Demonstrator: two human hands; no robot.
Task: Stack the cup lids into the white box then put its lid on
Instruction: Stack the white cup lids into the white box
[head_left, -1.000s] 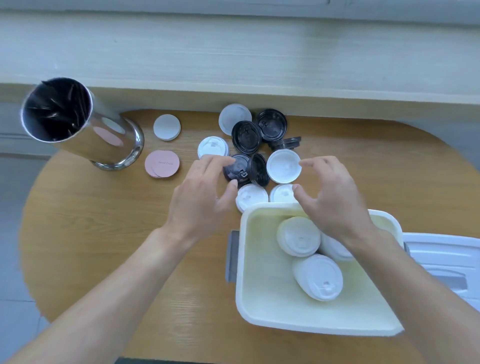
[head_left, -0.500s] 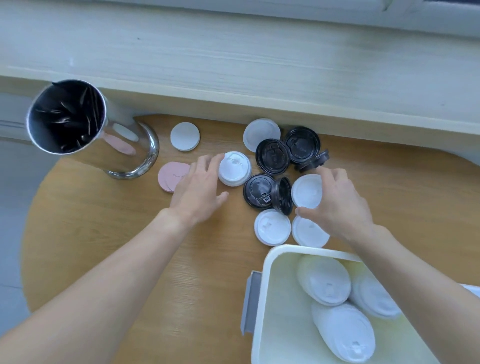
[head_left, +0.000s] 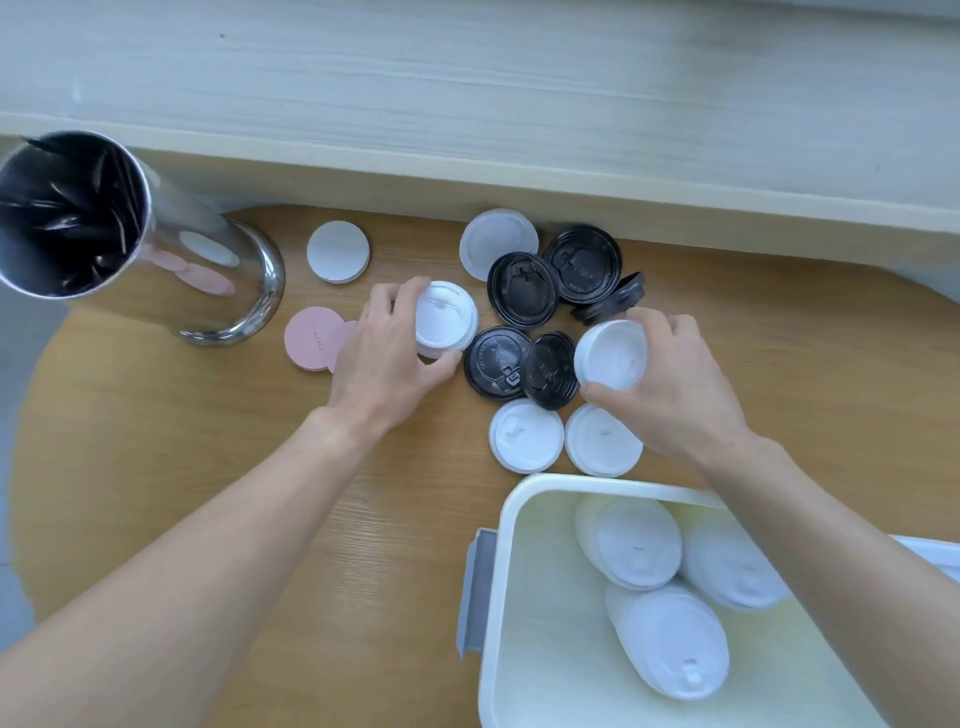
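Where fingers merely touched, both hands (head_left: 387, 358) perhaps gripping lids (head_left: 445, 318).

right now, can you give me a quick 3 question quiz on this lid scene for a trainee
1. True or false: the left hand grips a black lid.
2. Which colour of lids already lies in the white box? A) black B) white C) pink
3. Fill in: the right hand holds a ____ lid lifted above the table.

Key
1. False: it grips a white lid.
2. B: the stacks of lids in the box are white.
3. white
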